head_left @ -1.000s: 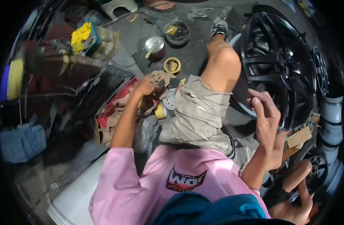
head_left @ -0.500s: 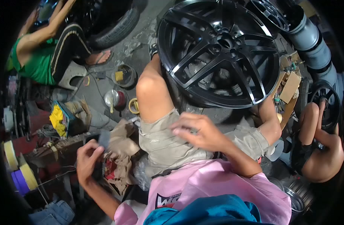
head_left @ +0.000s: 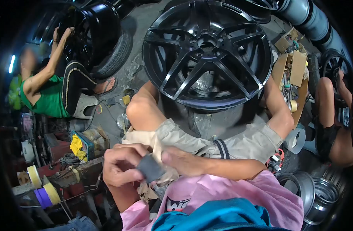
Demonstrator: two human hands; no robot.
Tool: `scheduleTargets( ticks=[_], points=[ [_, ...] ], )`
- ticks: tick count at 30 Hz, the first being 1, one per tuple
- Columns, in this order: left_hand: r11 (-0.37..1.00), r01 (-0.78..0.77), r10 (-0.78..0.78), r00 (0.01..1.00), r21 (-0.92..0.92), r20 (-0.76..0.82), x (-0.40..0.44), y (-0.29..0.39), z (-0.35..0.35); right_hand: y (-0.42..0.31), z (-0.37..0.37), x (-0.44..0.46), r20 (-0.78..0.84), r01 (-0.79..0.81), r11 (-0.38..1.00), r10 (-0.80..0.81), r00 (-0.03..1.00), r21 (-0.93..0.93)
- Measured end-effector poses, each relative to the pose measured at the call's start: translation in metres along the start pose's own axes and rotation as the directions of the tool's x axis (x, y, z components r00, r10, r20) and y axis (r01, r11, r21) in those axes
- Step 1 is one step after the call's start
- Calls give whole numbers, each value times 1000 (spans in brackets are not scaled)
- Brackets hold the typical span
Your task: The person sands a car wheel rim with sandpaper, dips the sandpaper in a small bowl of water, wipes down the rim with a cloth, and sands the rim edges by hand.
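Observation:
My left hand pinches a small dark grey square that looks like a piece of sandpaper, blurred by motion. Just to its right is my right hand, its fingers loosely stretched toward the square and partly smeared; I see nothing held in it. Crumpled brown paper lies behind and below both hands, beside my thigh. In front of my knees a large black spoked wheel rim lies tilted, out of reach of both hands at this moment.
A co-worker in a green top sits at the left by a tyre. Another person is at the right edge. A cardboard box of small items stands right of the rim. Tape rolls hang at lower left.
My left hand has brought the grey square rightward to my lap. My right hand has moved down and left to meet it. The view has shifted, so the rim appears further left.

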State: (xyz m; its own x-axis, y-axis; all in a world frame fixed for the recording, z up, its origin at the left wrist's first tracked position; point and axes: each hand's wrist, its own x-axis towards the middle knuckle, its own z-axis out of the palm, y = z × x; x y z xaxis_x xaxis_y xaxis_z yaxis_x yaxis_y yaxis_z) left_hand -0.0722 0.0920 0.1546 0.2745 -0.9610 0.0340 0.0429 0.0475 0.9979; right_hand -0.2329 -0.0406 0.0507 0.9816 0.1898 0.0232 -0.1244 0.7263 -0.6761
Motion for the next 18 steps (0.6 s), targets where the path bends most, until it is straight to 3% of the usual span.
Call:
scheduleTargets(
  ticks=[2,3,4,5,8,9,12,13,14,15,16,17,18],
  points=[
    [999,-7,6,999,-41,-42,-5,-4,4,-11,-2,-9,-276,-87,995,95,956,40],
    [999,40,-40,990,-5,-137,-8,-3,1,-13,-11,-17,-252,4,995,20,967,97],
    [996,87,-78,969,27,-234,-9,-2,-1,-23,-18,-26,-296,62,998,-53,954,21],
    [988,114,-88,971,105,-224,-5,-6,-4,-29,-30,-39,-387,102,994,-106,916,-31],
    [988,79,-35,952,131,-305,5,-17,-17,-50,-85,-114,-736,195,954,-298,607,-226],
    [991,79,-39,941,107,-335,13,-15,-18,-59,-97,-139,-737,185,956,-292,609,-227],
    [980,56,19,930,193,-367,32,-27,-43,-95,-117,-191,-730,283,757,-649,215,-589],
    [963,89,19,919,255,-393,39,-26,-49,-106,-116,-194,-672,276,662,-737,71,-697],
    [955,80,40,920,287,-390,48,-28,-55,-112,-113,-192,-589,150,585,-808,23,-797],
    [967,77,36,903,244,-428,58,-30,-58,-116,-98,-168,-531,-95,522,-835,144,-847],
    [977,71,30,886,199,-463,69,-32,-59,-116,-84,-138,-495,-363,370,-791,361,-855],
    [979,68,28,888,191,-459,80,-34,-62,-109,-81,-106,-458,-512,131,-664,591,-849],
    [976,46,58,889,215,-454,92,-36,-63,-86,-105,-88,-290,-433,-121,-581,760,-893]
  ],
)
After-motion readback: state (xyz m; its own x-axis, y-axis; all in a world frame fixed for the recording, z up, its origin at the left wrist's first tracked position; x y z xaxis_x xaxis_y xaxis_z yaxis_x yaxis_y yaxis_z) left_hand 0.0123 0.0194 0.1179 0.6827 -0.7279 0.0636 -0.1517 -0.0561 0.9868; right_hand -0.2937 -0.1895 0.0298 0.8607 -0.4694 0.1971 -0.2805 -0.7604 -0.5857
